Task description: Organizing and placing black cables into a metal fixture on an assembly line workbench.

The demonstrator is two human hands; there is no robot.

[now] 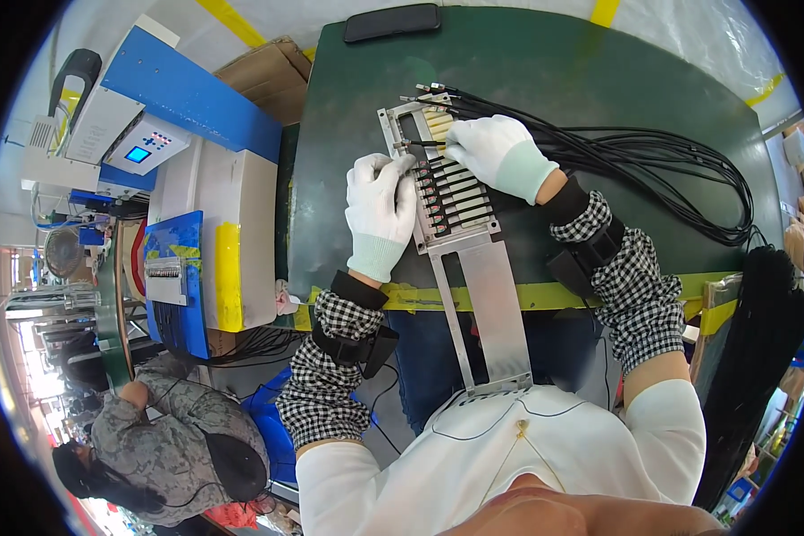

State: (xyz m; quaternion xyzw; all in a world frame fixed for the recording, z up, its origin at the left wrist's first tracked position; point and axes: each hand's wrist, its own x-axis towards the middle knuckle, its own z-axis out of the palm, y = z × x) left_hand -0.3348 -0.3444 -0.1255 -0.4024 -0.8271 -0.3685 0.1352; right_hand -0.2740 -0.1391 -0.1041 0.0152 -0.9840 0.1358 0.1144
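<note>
A long metal fixture (496, 308) with a row of slots lies on the green table and reaches over its front edge toward me. Black cable ends (463, 198) with metal tips sit side by side in its nearer slots. Pale yellow slots (438, 119) show at its far end. My right hand (496, 154), white-gloved, pinches a black cable (429, 144) whose metal tip points left across the fixture. On the fixture's left edge, my gloved left hand (377, 210) has thumb and forefinger closed together beside the slots; what they grip, if anything, is hidden.
A bundle of black cables (679, 170) loops over the right of the green table (545, 62). At the far edge lies a black phone-like slab (392, 23). A blue-and-white machine (188, 94) stands left. Another person (174, 438) sits lower left.
</note>
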